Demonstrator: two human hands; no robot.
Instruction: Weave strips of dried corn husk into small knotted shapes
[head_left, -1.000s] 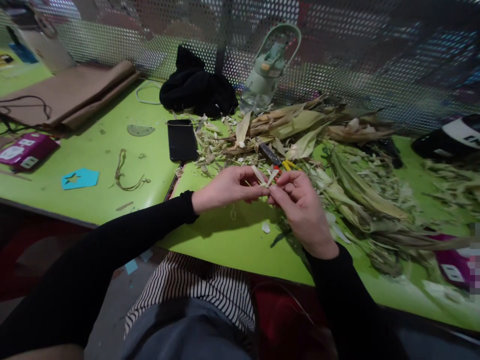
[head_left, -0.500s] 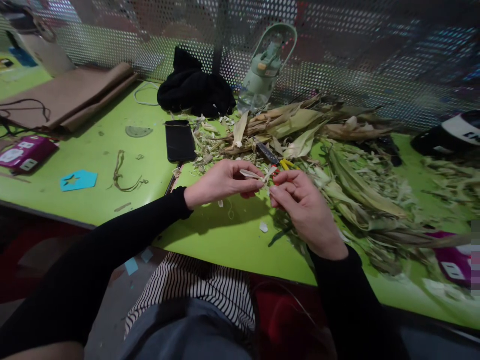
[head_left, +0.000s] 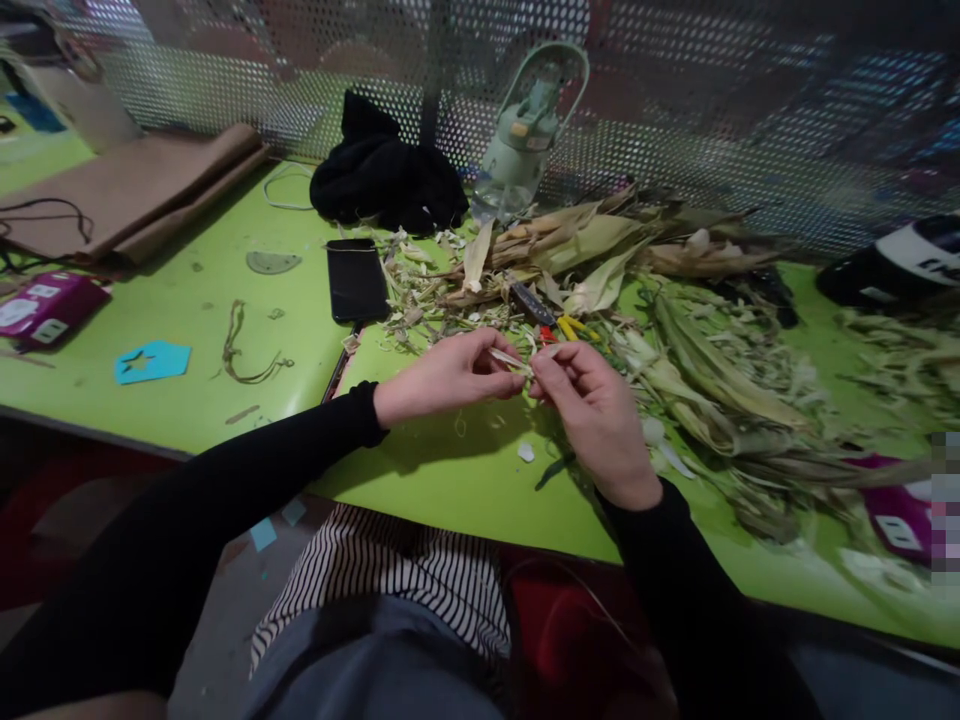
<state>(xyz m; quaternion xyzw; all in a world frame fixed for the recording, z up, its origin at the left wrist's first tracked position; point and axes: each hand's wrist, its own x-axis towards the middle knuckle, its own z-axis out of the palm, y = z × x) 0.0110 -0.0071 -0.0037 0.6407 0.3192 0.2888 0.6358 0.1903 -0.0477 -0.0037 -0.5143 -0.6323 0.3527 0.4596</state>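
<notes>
My left hand [head_left: 461, 375] pinches a thin pale strip of corn husk [head_left: 504, 357] between thumb and fingers. Close beside it, my right hand [head_left: 592, 405] is closed at the strip's other end, thumb against index finger. The fingertips of both hands nearly meet above the green table [head_left: 427, 490]. Just behind them lie pliers with yellow handles [head_left: 574, 327] and a small red item [head_left: 547, 335], partly hidden by my right hand. Dried corn husks [head_left: 577, 245] are heaped beyond, and longer greenish husks [head_left: 720, 380] spread to the right.
A phone [head_left: 357, 282] lies left of the husk scraps. Behind stand a green water bottle [head_left: 521, 150] and a bundled black cloth [head_left: 386, 180] against a perforated metal screen [head_left: 292, 60]. At left are a blue paper tag [head_left: 153, 362], a purple packet [head_left: 49, 310] and a brown bag [head_left: 150, 190].
My right hand has moved slightly left, closer to my left hand. The husk strip's split pale ends, visible before, are now mostly covered by the fingers.
</notes>
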